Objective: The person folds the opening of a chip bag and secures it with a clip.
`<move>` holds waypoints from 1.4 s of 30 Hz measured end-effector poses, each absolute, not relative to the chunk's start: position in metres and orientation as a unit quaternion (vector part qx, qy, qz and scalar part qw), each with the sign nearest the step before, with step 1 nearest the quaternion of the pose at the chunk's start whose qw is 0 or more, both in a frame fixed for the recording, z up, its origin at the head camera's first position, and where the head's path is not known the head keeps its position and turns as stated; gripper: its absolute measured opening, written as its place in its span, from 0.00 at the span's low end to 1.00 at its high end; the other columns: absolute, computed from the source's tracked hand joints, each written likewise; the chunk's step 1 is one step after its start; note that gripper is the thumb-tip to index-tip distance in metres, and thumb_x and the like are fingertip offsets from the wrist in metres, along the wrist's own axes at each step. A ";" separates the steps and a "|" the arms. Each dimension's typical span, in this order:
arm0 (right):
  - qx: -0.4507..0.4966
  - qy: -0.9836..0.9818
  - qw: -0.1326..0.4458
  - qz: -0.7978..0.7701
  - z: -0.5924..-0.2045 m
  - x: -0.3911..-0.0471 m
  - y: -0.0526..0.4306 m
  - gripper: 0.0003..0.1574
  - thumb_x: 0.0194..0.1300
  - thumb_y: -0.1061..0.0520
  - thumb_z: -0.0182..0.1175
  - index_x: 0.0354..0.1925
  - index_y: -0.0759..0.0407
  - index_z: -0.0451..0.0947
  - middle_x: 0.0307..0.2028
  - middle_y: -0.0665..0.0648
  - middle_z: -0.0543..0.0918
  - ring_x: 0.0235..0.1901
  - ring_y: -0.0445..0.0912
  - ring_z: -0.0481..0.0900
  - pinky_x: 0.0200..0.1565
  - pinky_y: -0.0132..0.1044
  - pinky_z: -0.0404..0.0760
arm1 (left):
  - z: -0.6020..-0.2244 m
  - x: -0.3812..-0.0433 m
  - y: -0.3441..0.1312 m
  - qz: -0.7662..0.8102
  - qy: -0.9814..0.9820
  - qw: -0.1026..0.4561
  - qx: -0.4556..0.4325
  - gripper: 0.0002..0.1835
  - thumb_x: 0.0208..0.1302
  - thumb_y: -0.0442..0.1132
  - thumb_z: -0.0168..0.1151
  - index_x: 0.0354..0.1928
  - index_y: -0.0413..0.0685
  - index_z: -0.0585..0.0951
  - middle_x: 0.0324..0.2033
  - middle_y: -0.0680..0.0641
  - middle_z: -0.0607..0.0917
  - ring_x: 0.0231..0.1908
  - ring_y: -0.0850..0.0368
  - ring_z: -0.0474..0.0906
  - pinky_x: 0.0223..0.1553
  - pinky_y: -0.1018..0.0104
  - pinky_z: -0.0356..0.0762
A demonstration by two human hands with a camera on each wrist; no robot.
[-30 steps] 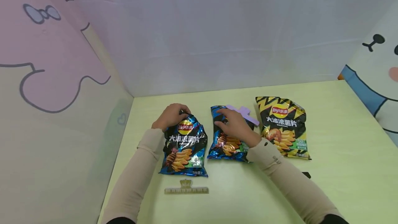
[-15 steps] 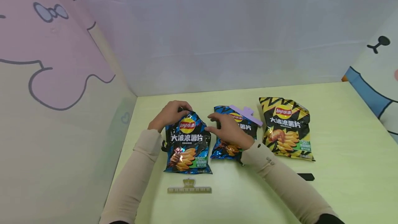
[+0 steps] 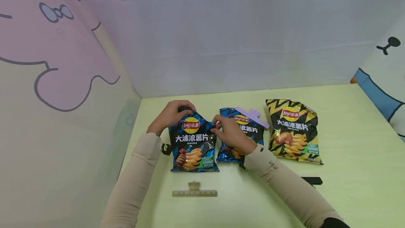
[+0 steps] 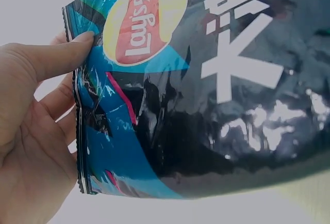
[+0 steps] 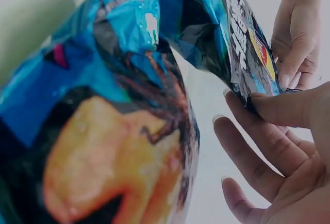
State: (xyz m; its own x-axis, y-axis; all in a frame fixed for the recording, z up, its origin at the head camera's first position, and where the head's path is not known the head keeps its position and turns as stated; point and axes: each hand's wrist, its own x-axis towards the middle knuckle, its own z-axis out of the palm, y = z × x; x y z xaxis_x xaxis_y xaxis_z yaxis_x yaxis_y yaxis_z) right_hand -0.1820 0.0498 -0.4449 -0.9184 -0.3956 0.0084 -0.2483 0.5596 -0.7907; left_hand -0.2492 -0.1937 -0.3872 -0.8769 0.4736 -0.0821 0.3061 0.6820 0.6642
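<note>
The left sleeve [image 3: 129,182] and right sleeve [image 3: 291,184] are beige and lightly creased. The right cuff [image 3: 253,157] bears small dark marks [image 3: 262,149], possibly buttons, too small to tell; black fabric [image 3: 334,223] borders that sleeve's upper end.

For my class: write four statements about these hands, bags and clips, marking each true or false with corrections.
1. The left hand and right hand hold the same blue bag. True.
2. Every bag is blue. False: the rightmost is a yellow bag.
3. The purple clip is at the top of the second blue bag. True.
4. The left hand holds a clip. False: the gold clip lies on the table, apart from the bags.
</note>
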 end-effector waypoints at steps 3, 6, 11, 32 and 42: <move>-0.187 0.883 0.065 -0.426 -0.445 -0.182 0.050 0.09 0.71 0.57 0.62 0.47 0.57 0.77 0.39 0.59 0.91 0.22 0.39 0.77 0.34 0.34 0.72 | -0.386 -0.249 -0.195 0.346 0.905 0.125 0.214 0.09 0.75 0.38 0.57 0.46 0.54 0.86 0.50 0.47 0.88 0.49 0.51 0.82 0.56 0.50 0.80; -0.195 0.881 0.050 -0.428 -0.444 -0.181 0.050 0.09 0.71 0.58 0.63 0.47 0.57 0.77 0.37 0.58 0.91 0.22 0.42 0.79 0.34 0.35 0.74 | -0.386 -0.249 -0.197 0.355 0.902 0.126 0.211 0.09 0.75 0.37 0.57 0.45 0.54 0.87 0.50 0.47 0.88 0.49 0.51 0.82 0.56 0.51 0.79; -0.214 0.868 0.048 -0.446 -0.445 -0.180 0.051 0.05 0.69 0.63 0.61 0.40 0.56 0.74 0.37 0.56 0.89 0.38 0.47 0.86 0.40 0.39 0.77 | -0.384 -0.248 -0.198 0.361 0.901 0.128 0.203 0.09 0.75 0.38 0.57 0.42 0.54 0.87 0.48 0.48 0.88 0.47 0.51 0.81 0.54 0.52 0.79; -0.193 0.866 0.056 -0.457 -0.447 -0.179 0.047 0.13 0.72 0.54 0.62 0.52 0.56 0.80 0.37 0.53 0.88 0.39 0.46 0.84 0.44 0.44 0.82 | -0.377 -0.243 -0.196 0.347 0.909 0.142 0.185 0.12 0.74 0.42 0.52 0.41 0.53 0.86 0.48 0.46 0.86 0.44 0.49 0.80 0.49 0.53 0.81; -0.200 0.865 0.050 -0.458 -0.446 -0.178 0.047 0.05 0.70 0.58 0.63 0.43 0.55 0.83 0.35 0.53 0.87 0.37 0.44 0.83 0.43 0.42 0.82 | -0.379 -0.244 -0.195 0.325 0.910 0.116 0.230 0.09 0.70 0.43 0.65 0.48 0.51 0.83 0.48 0.46 0.87 0.50 0.50 0.82 0.56 0.49 0.79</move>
State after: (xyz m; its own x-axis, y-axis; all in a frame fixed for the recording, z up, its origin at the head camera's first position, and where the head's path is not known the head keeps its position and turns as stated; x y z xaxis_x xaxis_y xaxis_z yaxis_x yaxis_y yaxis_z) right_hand -0.1782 0.0470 -0.4463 -0.9151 -0.3917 0.0956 -0.2994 0.5014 -0.8117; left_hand -0.2436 -0.1950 -0.3791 -0.8672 0.4940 -0.0625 0.3427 0.6832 0.6448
